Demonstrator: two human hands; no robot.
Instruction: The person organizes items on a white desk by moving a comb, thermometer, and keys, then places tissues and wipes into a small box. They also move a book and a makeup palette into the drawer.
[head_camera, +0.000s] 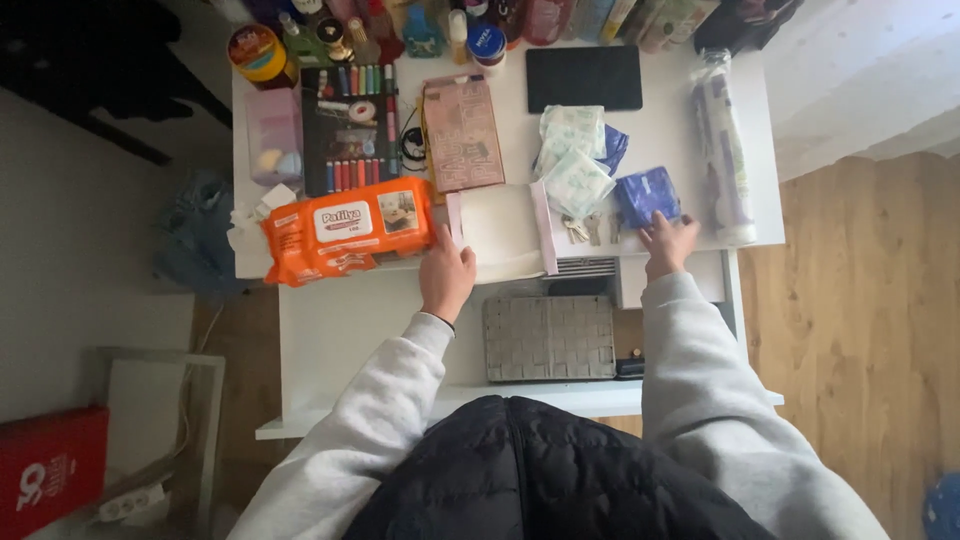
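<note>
— Head view: what's on the desk? 
— One orange wipes pack (346, 230), one white pouch (500, 230), two pale packets, one blue packet (646, 196).
— The hands? 
— Left hand (446, 277), fingers loosely spread, touches the pouch at its seven o'clock corner. Right hand (668, 244), fingertips (660, 219) on the blue packet at twelve; grasp unclear

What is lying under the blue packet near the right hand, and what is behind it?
The blue packet lies on the white desk, with the right hand on its near edge. Behind it is bare desk, then a black tablet. Anything beneath the packet is covered.
</note>
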